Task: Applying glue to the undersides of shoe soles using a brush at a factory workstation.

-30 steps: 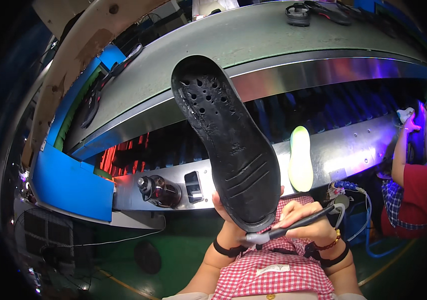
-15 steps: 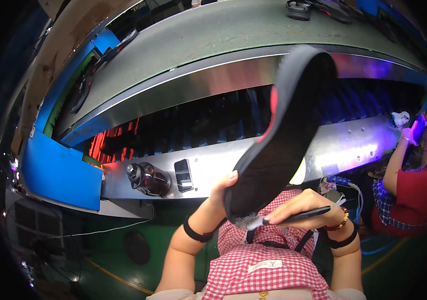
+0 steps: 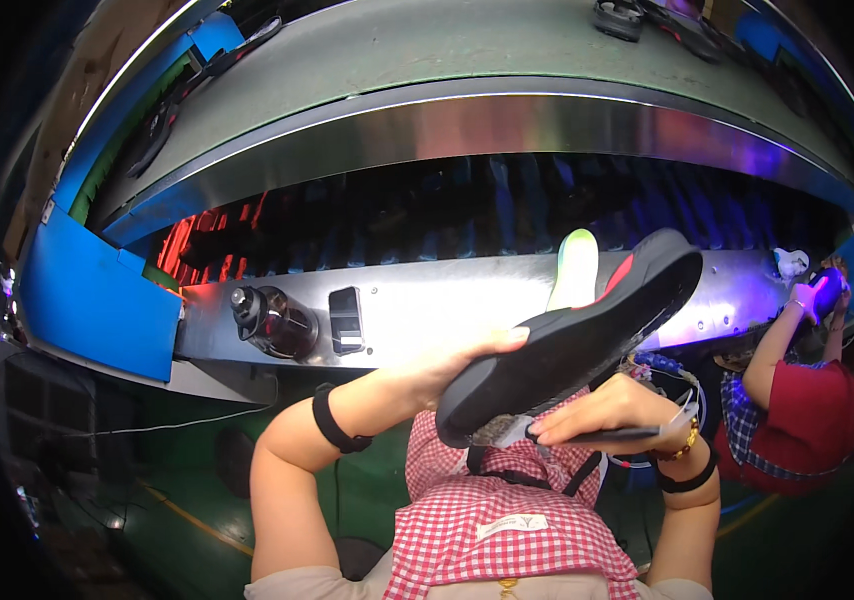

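A dark bottle lies on the steel ledge, left of the sole. The left hand clasps the black sole from beneath, tilted above the ledge. The right hand is closed around a brush touching the sole's lower end.

Your left hand reaches up and to the right from a bent elbow, forearm slanting across the lower middle with a black band at the wrist, its fingers curled around the edge of the black rubber shoe sole. Your right hand sits just below it, palm down, fingers closed on a dark slim brush handle, with a beaded bracelet and black band at that wrist.
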Demonstrator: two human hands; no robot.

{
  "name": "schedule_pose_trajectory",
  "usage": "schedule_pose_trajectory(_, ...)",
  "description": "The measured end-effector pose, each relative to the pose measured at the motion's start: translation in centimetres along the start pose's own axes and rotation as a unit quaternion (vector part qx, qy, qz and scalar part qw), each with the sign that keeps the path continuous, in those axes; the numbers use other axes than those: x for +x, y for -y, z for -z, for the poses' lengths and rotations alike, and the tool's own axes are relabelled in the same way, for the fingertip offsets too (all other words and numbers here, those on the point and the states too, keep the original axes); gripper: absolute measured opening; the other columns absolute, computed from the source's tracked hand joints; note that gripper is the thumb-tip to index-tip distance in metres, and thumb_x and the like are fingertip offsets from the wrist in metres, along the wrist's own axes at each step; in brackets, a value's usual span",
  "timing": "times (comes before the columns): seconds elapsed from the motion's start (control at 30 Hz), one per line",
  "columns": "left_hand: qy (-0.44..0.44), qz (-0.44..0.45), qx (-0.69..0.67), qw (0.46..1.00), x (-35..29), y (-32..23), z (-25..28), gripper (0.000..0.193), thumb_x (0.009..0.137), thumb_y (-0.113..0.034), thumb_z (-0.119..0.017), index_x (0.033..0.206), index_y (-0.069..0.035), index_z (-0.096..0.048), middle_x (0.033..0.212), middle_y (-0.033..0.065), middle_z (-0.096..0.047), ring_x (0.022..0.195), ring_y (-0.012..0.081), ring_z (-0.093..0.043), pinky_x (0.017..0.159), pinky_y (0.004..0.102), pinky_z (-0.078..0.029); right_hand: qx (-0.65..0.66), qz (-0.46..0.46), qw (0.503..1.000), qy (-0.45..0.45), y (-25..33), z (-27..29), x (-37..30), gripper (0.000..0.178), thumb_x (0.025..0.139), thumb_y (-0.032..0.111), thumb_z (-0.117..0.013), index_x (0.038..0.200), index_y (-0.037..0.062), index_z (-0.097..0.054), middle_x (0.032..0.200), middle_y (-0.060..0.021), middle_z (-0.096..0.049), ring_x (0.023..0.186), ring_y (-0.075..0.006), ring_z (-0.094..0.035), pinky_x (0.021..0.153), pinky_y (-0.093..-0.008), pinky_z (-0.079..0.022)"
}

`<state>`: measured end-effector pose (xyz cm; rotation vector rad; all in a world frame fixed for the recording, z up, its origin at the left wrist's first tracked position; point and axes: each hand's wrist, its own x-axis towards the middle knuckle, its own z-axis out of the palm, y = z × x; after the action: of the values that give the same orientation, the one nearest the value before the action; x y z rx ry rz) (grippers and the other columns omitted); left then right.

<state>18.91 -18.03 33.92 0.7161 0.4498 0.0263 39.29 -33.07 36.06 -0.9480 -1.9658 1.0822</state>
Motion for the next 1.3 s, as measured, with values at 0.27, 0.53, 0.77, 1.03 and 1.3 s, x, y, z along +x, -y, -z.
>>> schedule_pose_trajectory(0.27,0.026,0.042,0.081,0.996,-0.5,0.2,0.6,0.057,0.089,-0.042,-0.061,0.126,0.001,-0.051,0.106,0.0158,-0.063,0.084,0.0178,-0.066,0.071,0.0275,-0.056,-0.097,-0.04,0.993,0.055,0.9,1.8,-0.6,0.028,0.078,0.003,-0.066,0.105,0.0079,-0.068,0.107,-0.0081,-0.07,0.094,-0.0247,-0.069,0.076,-0.0308,-0.056)
schedule_pose_trajectory(0.53,-0.004,0.091,0.1,0.991,-1.7,0.1,0.8,0.063,0.089,-0.047,-0.06,0.129,0.0,-0.049,0.109,0.0172,-0.062,0.087,0.0185,-0.065,0.073,0.0283,-0.055,-0.202,-0.022,0.976,0.079,0.9,2.8,-1.2,0.033,0.075,0.003,-0.066,0.107,0.0111,-0.069,0.11,-0.0064,-0.069,0.087,-0.0211,-0.07,0.062,-0.0287,-0.054)
schedule_pose_trajectory(0.77,-0.007,0.107,0.102,0.989,-3.0,-0.6,1.0,0.065,0.089,-0.046,-0.059,0.13,0.002,-0.048,0.111,0.0182,-0.061,0.09,0.0189,-0.065,0.076,0.0295,-0.055,-0.203,-0.034,0.977,0.057,1.3,3.8,-1.6,0.031,0.076,0.004,-0.063,0.106,0.013,-0.068,0.109,-0.0051,-0.069,0.088,-0.0219,-0.069,0.07,-0.0305,-0.055)
schedule_pose_trajectory(1.03,0.0,0.12,0.102,0.988,-3.7,-0.3,2.0,0.065,0.09,-0.045,-0.058,0.132,0.002,-0.047,0.114,0.0181,-0.061,0.094,0.0195,-0.065,0.079,0.0289,-0.055,-0.21,-0.066,0.974,0.047,1.2,3.8,-2.9,0.034,0.076,0.002,-0.062,0.107,0.0134,-0.068,0.11,-0.0044,-0.069,0.092,-0.0227,-0.068,0.072,-0.0309,-0.055)
schedule_pose_trajectory(1.3,-0.03,0.101,0.089,0.99,-5.4,-0.5,2.3,0.063,0.091,-0.041,-0.057,0.133,0.003,-0.045,0.117,0.0171,-0.061,0.097,0.0201,-0.064,0.086,0.0299,-0.053,-0.167,-0.065,0.984,-0.005,0.0,4.6,-3.9,0.021,0.082,0.005,-0.066,0.103,0.0074,-0.067,0.107,-0.009,-0.069,0.096,-0.0256,-0.068,0.079,-0.0317,-0.055)
